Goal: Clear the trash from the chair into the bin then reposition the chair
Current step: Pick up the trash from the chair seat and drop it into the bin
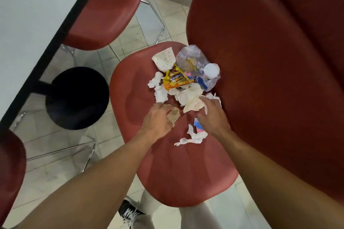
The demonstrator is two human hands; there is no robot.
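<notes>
A pale tiled floor (154,24) runs under a white desk with a dark edge (37,15) at the left, with red moulded plastic chairs on chrome legs around it. The nearest red chair (167,173) carries the trash on its seat, mostly piled toward the backrest. A round black bin (77,97) stands on the floor just left of this chair, beside the desk.

The pile includes a crumpled clear plastic bottle with a white cap (199,65), a yellow snack wrapper (176,80), a spotted white paper cup (164,59), crumpled white tissues (160,91) and flattened white paper pieces (189,96). Nearer the front lie a twisted white tissue strip (191,137) and a small pink-and-blue packet (199,126).

The left hand (158,119) has its fingers closed on a crumpled brownish paper wad (173,114). The right hand (212,115) hovers with fingers spread and curved over the white paper and the packet; it seems to be gripping nothing yet, though its fingertips are partly hidden.

Gathering looks barely begun, since most of the pile lies untouched. The light tissues could slip from a loose handful and fall to the floor on the way across to the bin. The bottle, rounded and slick, may roll off the sloped seat edge if the paper beside it is swept carelessly. Scooping too much at once risks scattering the small scraps.
</notes>
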